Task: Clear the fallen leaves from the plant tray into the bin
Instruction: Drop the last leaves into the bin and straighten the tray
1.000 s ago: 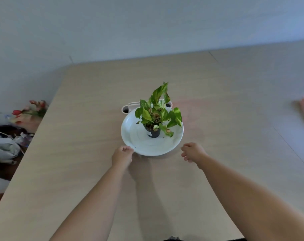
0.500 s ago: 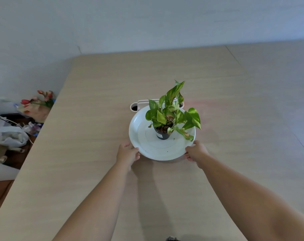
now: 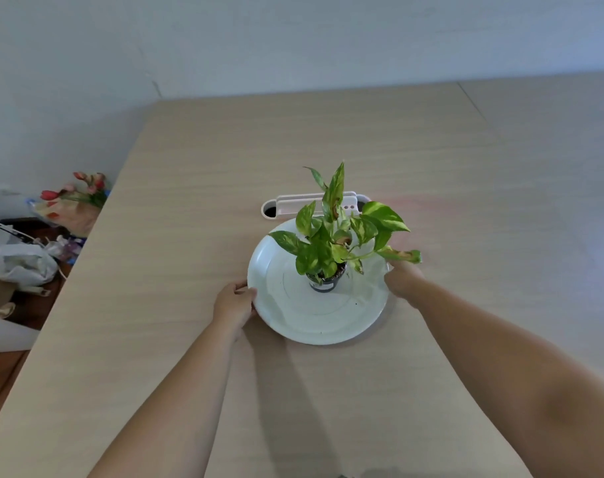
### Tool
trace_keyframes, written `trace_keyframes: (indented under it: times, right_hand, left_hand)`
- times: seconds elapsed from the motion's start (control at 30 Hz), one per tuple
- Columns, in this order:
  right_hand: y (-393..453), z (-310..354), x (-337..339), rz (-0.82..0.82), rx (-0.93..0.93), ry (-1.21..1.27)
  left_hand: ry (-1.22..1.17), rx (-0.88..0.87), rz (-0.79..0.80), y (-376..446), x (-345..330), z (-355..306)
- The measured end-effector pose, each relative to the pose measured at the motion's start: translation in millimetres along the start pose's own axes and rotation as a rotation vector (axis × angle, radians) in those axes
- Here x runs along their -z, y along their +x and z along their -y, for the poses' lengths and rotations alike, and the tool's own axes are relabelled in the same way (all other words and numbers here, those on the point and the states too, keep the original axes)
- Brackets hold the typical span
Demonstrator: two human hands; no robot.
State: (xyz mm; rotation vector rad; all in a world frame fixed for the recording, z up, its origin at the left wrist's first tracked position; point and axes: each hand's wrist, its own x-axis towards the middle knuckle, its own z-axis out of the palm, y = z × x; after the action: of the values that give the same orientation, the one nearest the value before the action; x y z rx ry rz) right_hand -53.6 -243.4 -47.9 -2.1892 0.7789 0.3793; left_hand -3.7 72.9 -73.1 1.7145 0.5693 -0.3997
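Note:
A round white plant tray (image 3: 293,315) rests on the wooden table (image 3: 176,257), tilted slightly, with a shadow under its right edge. In its middle stands a small dark pot (image 3: 324,282) holding a green variegated plant (image 3: 338,232); one leaf at the right has brown patches. My left hand (image 3: 233,303) grips the tray's left rim. My right hand (image 3: 402,281) holds the right rim, partly under a leaf. A few tiny dark specks lie on the tray near the right. No bin is in view.
A white desk grommet with cable holes (image 3: 314,205) sits in the table just behind the tray. Off the table's left edge are a bouquet of red flowers (image 3: 80,198), a white plastic bag (image 3: 18,263) and clutter on the floor.
Both hands moved from the table in front of the tray to its rims and took hold. The tray has come nearer to me and its right side has lifted slightly.

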Motion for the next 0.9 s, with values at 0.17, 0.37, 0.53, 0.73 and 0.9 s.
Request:
trace_keyframes:
  times: [0.17, 0.37, 0.53, 0.73, 0.9]
  right_hand:
    - [-2.8, 0.2, 0.0, -0.116, -0.017, 0.111]
    - [-19.4, -14.3, -22.5, -0.098, -0.067, 0.182]
    - [-19.5, -7.4, -23.8, -0.162, 0.070, -0.178]
    - [-13.6, 15.3, -28.4, -0.185, 0.210, -0.498]
    - [-3.5, 24.2, -38.6, -0.162, 0.306, -0.589]
  left_hand:
    - [0.070, -0.012, -0.027, 8.0, 1.0, 3.9]
    - [0.006, 0.001, -0.070, -0.3, -8.1, 2.0]
    - [0.156, -0.103, -0.130, -15.3, -10.9, -1.4]
    - [0.963, -0.567, -0.133, -24.3, -22.6, -0.1]
    - [1.154, -0.632, 0.079, -30.5, -46.6, 2.7]
